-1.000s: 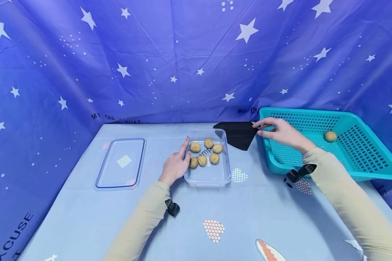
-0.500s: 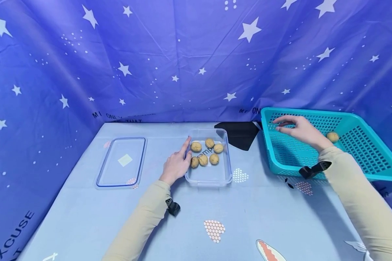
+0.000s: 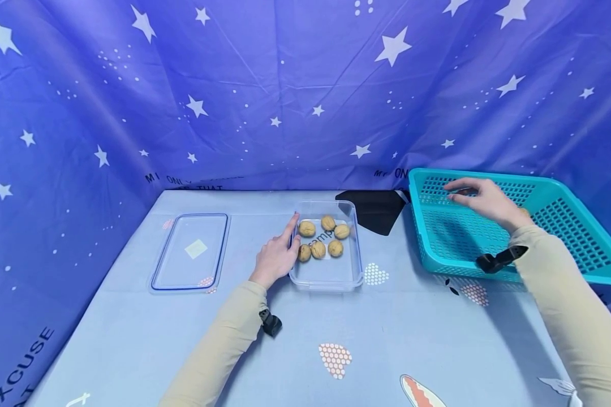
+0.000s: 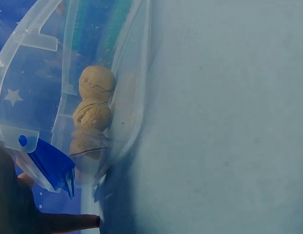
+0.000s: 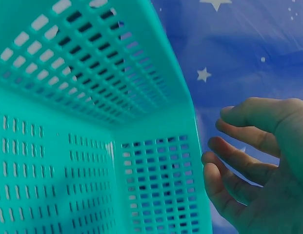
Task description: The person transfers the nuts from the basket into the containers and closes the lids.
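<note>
Over the teal plastic basket [image 3: 421, 249] hovers my right hand [image 3: 486, 200], its fingers loosely bent with nothing between them. In the right wrist view, the same hand [image 5: 268, 161] shows an unfilled gap between thumb and fingers. A walnut [image 3: 524, 212] inside the basket is mostly hidden behind my right wrist. My left hand [image 3: 276, 255] rests against the left side of a clear plastic box [image 3: 326, 278], index finger stretched along its wall. Several walnuts [image 3: 318, 249] lie in the box. The left wrist view shows a blue latch piece [image 4: 53, 163] beside the fingers.
A clear lid with a blue seal [image 3: 190, 277] lies flat left of the box. Behind the box, a black patch [image 3: 374, 209] shows at the table's back edge. A blue star-patterned curtain [image 3: 285, 85] stands behind the table [image 3: 265, 362].
My right hand has moved right, from the basket's left rim to over its inside, and its wrist now covers most of the walnut there. The left hand has stayed at the box.
</note>
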Tool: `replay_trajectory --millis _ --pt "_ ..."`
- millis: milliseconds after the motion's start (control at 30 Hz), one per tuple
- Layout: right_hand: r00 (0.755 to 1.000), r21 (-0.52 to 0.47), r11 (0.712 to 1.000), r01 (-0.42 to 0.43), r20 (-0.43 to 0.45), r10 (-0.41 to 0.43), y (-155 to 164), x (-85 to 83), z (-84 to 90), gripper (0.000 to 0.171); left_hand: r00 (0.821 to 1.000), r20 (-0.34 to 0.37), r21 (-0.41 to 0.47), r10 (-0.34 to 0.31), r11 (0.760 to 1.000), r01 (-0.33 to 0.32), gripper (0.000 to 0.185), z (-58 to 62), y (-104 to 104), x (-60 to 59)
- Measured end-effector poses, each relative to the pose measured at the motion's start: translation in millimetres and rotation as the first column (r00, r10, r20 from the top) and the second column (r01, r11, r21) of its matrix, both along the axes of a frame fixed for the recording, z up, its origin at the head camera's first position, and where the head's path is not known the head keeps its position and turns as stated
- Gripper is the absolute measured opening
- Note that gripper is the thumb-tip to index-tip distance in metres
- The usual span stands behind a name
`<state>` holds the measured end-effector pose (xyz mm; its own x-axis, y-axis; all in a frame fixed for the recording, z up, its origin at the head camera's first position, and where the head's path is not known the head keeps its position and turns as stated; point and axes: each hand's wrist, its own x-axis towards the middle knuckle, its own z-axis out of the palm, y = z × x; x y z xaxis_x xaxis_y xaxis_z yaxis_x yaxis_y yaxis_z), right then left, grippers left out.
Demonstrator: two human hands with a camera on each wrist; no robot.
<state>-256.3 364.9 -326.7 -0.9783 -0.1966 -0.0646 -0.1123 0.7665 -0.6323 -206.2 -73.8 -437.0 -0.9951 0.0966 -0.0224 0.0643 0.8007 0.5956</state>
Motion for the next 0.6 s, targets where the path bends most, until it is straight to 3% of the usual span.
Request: replay_trajectory --millis 600 --pt "0.994 0.034 0.999 0.041 0.102 -0.044 45 -10.7 -6.9 0.059 1.0 -0.011 0.0 0.001 1.0 -0.001 0.054 2.5 -1 1.5"
